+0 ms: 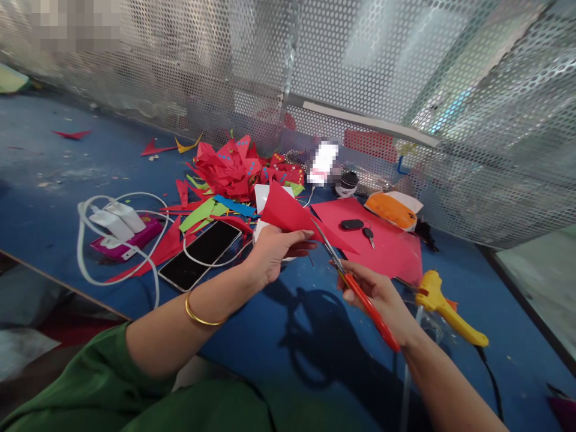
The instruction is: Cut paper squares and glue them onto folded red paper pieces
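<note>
A piece of red paper (288, 210) is pinched between the thumb and fingers of my left hand (279, 249), held up above the blue table. My right hand (375, 291) is closed around scissors (360, 297) with red-orange handles. Their metal blades point up and to the left, at the lower edge of the red paper by my left fingertips. Whether the blades are cutting into it I cannot tell. Behind the scissors, red sheets (396, 249) lie flat on the table, with a key (368, 234) and black fob on top.
Red paper cutouts (234, 171) are heaped at the back, with green and blue scraps around them. A dark phone (202, 255), white chargers (119, 219) and a looping cable lie left. A yellow glue gun (445, 306) rests right. A perforated metal screen (225, 72) closes the back.
</note>
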A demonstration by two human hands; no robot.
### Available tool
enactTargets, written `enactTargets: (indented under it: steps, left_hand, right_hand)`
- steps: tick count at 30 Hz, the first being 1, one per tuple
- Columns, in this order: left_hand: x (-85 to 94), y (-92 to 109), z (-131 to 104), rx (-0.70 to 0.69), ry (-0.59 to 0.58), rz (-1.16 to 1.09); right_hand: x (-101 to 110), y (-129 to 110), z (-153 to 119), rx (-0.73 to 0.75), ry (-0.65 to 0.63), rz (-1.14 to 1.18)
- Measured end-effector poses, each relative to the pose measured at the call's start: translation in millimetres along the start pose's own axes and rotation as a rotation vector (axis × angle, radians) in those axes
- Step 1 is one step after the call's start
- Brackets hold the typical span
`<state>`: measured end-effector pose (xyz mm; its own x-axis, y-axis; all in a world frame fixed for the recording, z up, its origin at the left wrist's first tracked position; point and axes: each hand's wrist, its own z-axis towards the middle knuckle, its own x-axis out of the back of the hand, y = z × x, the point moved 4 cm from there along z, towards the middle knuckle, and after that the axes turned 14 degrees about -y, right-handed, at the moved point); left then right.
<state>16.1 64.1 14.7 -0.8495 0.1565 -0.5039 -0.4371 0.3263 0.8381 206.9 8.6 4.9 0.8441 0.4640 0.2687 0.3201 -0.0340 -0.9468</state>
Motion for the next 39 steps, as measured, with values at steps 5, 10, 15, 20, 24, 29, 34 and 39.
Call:
enactTargets:
  steps: [5,10,15,20,24,29,34,39]
  left_hand:
    - [1.6,0,0,-0.001,0.006,0.016]
    - [3.4,1,1,-0.021,-0.035,0.053]
    - [6.3,1,3,-0.045,-0.062,0.019]
    - [8.1,1,5,-0.046,-0.092,-0.006]
    - [9.4,1,6,-0.049,-0.102,-0.012]
    - [11.0,1,8,-0.056,-0.112,0.013]
    - [11.6,2,9,-0.066,-0.117,0.027]
    - [11.7,3,10,-0.055,-0.116,0.032]
  right_hand:
    - [-1,-1,-1,-0.002,-0.015,0.006]
    - [-2,-2,-1,0.019,-0.013,-0.013]
    - [-3,-2,0,0.043,0.005,-0.016]
    - [-7,-5,-2,0.064,-0.009,-0.061]
    - [-8,-5,-4,0.07,-0.022,-0.071]
    - [-11,-2,-4,0.112,-0.08,-0.057]
    - [-11,8,-3,0.135,-0.069,-0.019]
    - [-12,15,-1,0.103,-0.052,-0.011]
